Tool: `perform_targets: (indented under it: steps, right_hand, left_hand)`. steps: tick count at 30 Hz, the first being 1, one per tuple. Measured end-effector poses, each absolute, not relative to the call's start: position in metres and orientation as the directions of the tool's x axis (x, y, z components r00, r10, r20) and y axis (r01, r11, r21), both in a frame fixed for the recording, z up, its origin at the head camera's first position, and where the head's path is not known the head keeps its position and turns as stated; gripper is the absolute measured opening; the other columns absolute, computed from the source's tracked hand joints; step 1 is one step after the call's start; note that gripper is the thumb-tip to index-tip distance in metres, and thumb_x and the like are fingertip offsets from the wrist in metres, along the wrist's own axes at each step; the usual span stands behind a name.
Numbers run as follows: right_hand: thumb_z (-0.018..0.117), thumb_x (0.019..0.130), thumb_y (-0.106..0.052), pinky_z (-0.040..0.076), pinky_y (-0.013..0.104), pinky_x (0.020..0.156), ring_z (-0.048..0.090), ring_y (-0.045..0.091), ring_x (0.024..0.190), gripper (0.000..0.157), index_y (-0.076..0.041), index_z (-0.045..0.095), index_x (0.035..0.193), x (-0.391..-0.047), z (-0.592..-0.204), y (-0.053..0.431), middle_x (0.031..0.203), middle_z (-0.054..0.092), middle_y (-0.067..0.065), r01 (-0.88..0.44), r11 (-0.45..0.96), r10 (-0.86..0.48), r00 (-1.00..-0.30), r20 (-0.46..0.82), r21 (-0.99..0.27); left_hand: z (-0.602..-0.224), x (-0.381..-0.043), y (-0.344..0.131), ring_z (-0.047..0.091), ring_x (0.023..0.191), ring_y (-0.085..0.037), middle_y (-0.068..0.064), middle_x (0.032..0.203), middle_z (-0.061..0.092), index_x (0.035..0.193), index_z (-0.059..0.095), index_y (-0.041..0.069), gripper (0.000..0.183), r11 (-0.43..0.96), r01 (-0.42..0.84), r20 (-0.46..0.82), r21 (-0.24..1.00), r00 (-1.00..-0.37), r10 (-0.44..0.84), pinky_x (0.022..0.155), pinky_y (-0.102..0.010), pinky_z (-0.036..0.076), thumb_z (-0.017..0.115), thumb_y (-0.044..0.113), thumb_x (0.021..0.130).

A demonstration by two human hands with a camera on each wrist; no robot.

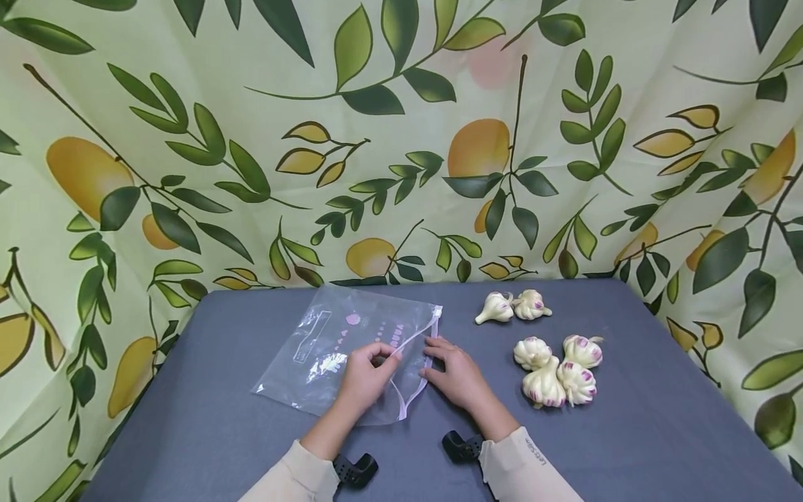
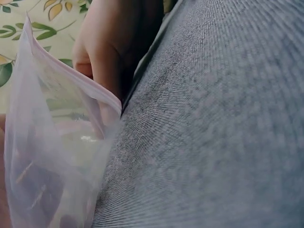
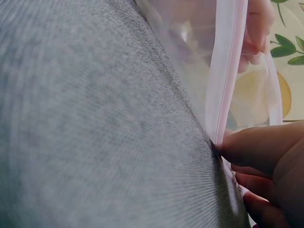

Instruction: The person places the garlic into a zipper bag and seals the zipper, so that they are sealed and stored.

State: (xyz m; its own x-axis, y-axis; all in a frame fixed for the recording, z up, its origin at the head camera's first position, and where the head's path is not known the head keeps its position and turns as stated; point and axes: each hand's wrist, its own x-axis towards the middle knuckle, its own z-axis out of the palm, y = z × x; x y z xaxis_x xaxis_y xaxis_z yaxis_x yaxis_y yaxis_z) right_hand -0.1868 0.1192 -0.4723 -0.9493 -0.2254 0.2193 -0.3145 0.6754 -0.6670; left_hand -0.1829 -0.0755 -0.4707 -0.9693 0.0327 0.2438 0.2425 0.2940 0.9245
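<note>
A clear plastic zip bag (image 1: 295, 380) with pink print and a pale pink zip edge lies on the table, its mouth facing right and parted. My left hand (image 1: 370, 369) pinches the raised upper lip of the mouth between thumb and fingers. On the lower lip rests my right hand (image 1: 461, 376), thumb and fingers spread apart along the edge. In the right wrist view the right thumb (image 3: 256, 145) touches the pink zip strip (image 3: 228, 85) down at the cloth. The left wrist view looks at the gaping bag mouth (image 2: 71, 142); nothing shows inside.
To the right of the right hand sit several garlic bulbs (image 1: 544, 385) in a cluster, white with purple streaks. Two more garlic bulbs (image 1: 495, 308) lie farther back. A grey-blue cloth covers the table (image 1: 188, 418); a leaf-and-fruit patterned curtain (image 1: 401, 139) hangs behind it.
</note>
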Motion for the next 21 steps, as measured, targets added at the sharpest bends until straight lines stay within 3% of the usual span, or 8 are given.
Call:
perform_targets:
  steps: [12,21]
  right_hand:
    - [0.072,0.087,-0.018,0.040,0.048,0.110,0.052,0.029,0.132,0.037,-0.002,0.069,0.120,-0.183,-0.456,0.123,0.135,0.062,0.007,-0.271,0.649,-0.173,-0.963,0.209,-0.711]
    - [0.071,0.089,-0.022,0.039,0.051,0.109,0.051,0.034,0.132,0.045,-0.003,0.062,0.129,-0.181,-0.410,0.177,0.137,0.059,0.015,-0.225,0.754,-0.052,-0.957,0.285,-0.618]
  left_hand:
    - [-0.473,-0.178,-0.081,0.053,0.055,-0.004,0.000,0.068,0.064,0.080,0.073,0.009,0.004,0.275,0.240,0.245,0.931,-0.969,0.018,0.050,-0.020,0.045,0.073,0.012,0.083]
    - [-0.472,-0.183,-0.075,0.051,0.055,-0.003,0.002,0.067,0.064,0.079,0.072,0.011,0.004,0.288,0.269,0.275,0.919,-0.961,0.019,0.051,-0.020,0.044,0.074,0.012,0.082]
